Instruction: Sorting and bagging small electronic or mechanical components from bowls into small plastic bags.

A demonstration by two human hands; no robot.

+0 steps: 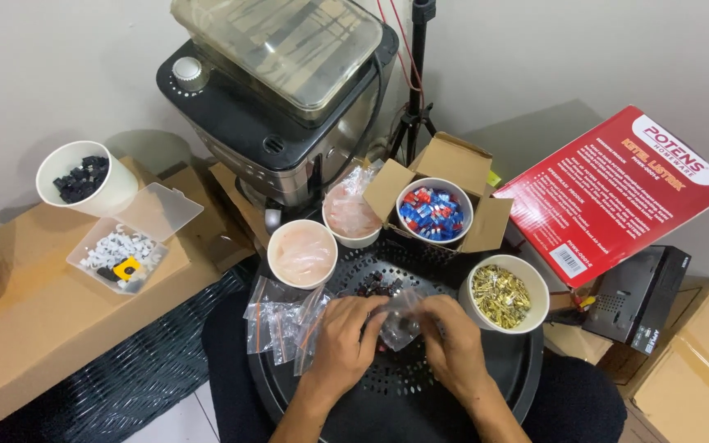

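Head view: both hands filling a small clear bag (pixel 400 321) over the black tray (pixel 502 385).
Left hand (pixel 345 338) and right hand (pixel 451 344) pinch the bag; sealing it probably comes next, beside the cup of brass bits (pixel 502 295).

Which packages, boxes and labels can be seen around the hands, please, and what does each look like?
Red flat rectangular carton: upper right, tilted, with white print and a white barcode label.
Small open brown cardboard box: centre, flaps up, holding a white cup of blue and red parts.
Small clear plastic bag: held between left hand and right hand.
Clear empty bags: left of the hands.
Clear lidded plastic box: left, on cardboard.
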